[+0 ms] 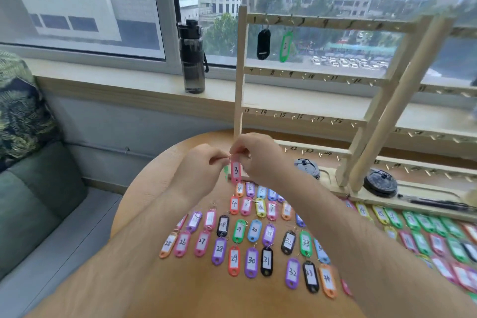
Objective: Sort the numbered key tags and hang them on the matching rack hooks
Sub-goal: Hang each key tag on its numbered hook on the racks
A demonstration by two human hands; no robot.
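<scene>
head view: left hand (204, 166) and right hand (258, 155) pinch pink tag 3 (236, 172); rack (320, 24) holds black tag (263, 44), green tag (285, 45).

Dark bottle (192, 57) on sill (129, 80); patterned cushion (20, 108)

Both arms are bare. The left forearm (144, 217) and right forearm (346, 224) show fine hairs behind the fingers (219, 160) of the left hand (202, 166) and right hand (259, 156).
</scene>
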